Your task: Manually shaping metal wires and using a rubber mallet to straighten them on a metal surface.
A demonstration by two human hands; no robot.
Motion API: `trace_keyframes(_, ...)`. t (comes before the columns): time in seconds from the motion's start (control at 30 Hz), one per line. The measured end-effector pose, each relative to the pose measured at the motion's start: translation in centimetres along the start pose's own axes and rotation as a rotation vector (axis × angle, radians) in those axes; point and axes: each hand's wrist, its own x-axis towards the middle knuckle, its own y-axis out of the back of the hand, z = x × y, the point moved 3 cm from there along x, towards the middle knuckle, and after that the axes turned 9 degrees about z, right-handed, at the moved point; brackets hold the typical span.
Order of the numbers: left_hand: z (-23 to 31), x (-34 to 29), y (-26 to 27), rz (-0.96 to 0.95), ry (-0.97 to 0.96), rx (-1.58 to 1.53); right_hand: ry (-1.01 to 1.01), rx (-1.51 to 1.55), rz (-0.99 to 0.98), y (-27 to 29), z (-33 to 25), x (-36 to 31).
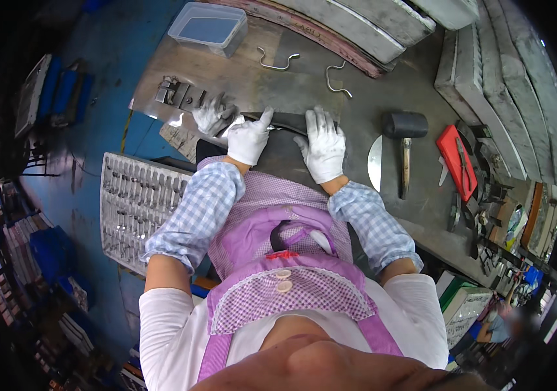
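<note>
A long dark strip (288, 122) lies across the near edge of the metal-topped bench, in front of my body. My left hand (247, 143), in a white glove, is closed at the strip's left part, with one digit stretched over it. What lies under its curled fingers is partly hidden. My right hand (324, 148), also white-gloved, rests flat on the strip's right end, fingers stretched out. Left of my left hand, a greyish crumpled glove (212, 115) lies beside a bright metal surface. Beyond it sits a small steel clamp-like fixture (179, 92).
Two bent metal rods (278, 64) and a clear plastic box (210, 29) lie farther back. To the right are a black mallet (405, 127), a red tray (455, 163) with pliers, and stacked grey slabs (487, 98). A rack of small metal parts (138, 202) stands left.
</note>
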Motion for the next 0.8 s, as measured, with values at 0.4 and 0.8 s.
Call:
trace_keyframes(0.4, -2.8, 4.2, 5.1, 0.035, 0.4, -0.297, -0.024, -0.096, -0.085, 1.7, 5.0, 4.2)
trace_keyframes(0.8, -1.1, -3.8, 4.3, -0.362, 0.856, -0.383, -0.037, -0.087, -0.113, -1.5, 0.6, 1.1)
